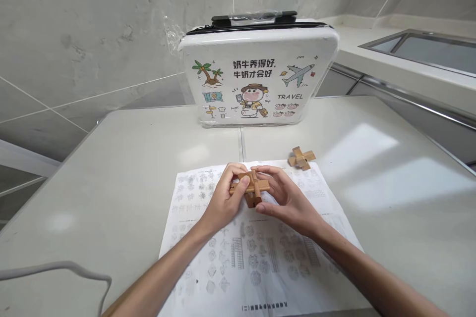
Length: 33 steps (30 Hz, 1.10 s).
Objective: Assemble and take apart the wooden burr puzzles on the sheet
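Observation:
A light-brown wooden burr puzzle (pixel 263 185), made of crossed notched sticks, is held above a printed sheet. My left hand (pixel 232 190) grips its left side, the thumb pressed flat on top and the fingers curled behind. From the right, my right hand (pixel 284 195) pinches one upright stick of the puzzle by its two ends, index finger at the far end and thumb at the near end. Its other fingers are partly hidden. A second wooden cross-shaped puzzle part (pixel 302 158) rests at the sheet's far right corner, apart from both hands.
Under my forearms lies a creased paper sheet (pixel 201 252) printed with puzzle diagrams, upside down to me. A plastic-wrapped white case (pixel 223 52) with cartoon prints stands at the table's back against a grey wall. A grey cable (pixel 70 266) crosses the front left of the white table (pixel 111 173).

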Each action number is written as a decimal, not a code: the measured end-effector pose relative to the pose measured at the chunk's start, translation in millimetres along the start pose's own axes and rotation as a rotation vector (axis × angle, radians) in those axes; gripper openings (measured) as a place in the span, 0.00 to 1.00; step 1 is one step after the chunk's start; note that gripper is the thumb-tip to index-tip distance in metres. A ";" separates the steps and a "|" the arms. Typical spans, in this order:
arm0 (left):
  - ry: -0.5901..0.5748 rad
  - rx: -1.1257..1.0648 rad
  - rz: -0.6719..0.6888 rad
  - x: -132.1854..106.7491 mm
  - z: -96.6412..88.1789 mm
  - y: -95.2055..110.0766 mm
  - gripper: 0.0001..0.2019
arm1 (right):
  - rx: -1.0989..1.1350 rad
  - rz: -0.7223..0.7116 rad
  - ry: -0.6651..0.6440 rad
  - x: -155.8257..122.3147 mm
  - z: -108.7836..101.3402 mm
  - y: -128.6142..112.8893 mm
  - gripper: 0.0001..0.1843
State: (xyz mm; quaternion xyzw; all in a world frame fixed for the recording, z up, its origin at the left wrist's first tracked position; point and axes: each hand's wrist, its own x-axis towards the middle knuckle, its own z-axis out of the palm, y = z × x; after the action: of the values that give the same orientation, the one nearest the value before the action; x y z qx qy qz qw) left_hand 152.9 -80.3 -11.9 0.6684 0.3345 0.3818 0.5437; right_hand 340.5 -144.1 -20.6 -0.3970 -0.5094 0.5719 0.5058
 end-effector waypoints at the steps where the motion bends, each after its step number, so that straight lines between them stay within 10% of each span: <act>1: -0.001 -0.012 -0.009 -0.4 0.5 0.7 0.14 | 0.016 0.010 -0.006 -0.1 -0.2 -0.5 0.35; 33: 0.037 0.047 -0.011 -5.7 8.6 12.7 0.11 | 0.042 0.015 -0.004 -6.0 10.7 -3.4 0.36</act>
State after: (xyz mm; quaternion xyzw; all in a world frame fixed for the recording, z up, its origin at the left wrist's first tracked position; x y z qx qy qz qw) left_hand 158.0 -91.6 -1.3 0.6719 0.3569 0.3833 0.5237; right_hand 331.7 -152.1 -15.9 -0.3890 -0.4954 0.5871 0.5085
